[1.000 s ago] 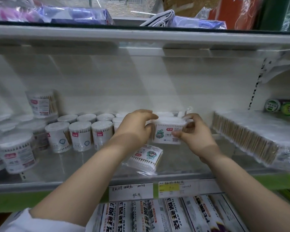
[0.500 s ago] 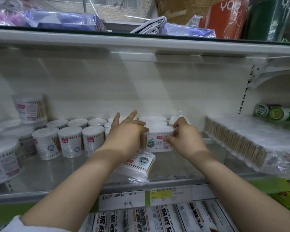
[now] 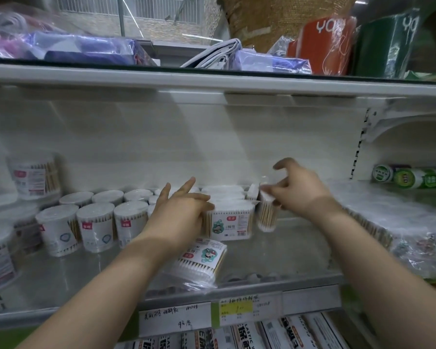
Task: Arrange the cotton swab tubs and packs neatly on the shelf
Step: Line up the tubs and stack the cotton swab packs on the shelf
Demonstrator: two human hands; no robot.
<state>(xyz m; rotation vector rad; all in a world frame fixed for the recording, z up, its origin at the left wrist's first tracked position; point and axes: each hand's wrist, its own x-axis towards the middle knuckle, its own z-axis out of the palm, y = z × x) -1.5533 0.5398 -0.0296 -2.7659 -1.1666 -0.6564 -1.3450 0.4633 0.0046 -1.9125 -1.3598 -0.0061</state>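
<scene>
An upright cotton swab pack (image 3: 233,224) with a cartoon label stands mid-shelf, more packs lined up behind it. My left hand (image 3: 179,215) presses against its left side, two fingers raised straight. My right hand (image 3: 297,190) pinches the top of a narrow swab pack (image 3: 267,217) hanging just right of the standing one. Another pack (image 3: 199,260) lies flat near the shelf's front edge, below my left hand. Round white swab tubs (image 3: 96,227) stand in rows on the left.
A big wrapped bundle of wooden sticks (image 3: 363,222) fills the shelf's right side. Green rolls (image 3: 410,176) lie at far right. One tub (image 3: 35,176) sits higher at the far left. Price labels (image 3: 234,311) line the shelf edge, plastic-wrap boxes (image 3: 249,336) below.
My right hand left the standing pack, moved right and now pinches a narrow pack beside it. My left hand stays against the standing pack's left side.
</scene>
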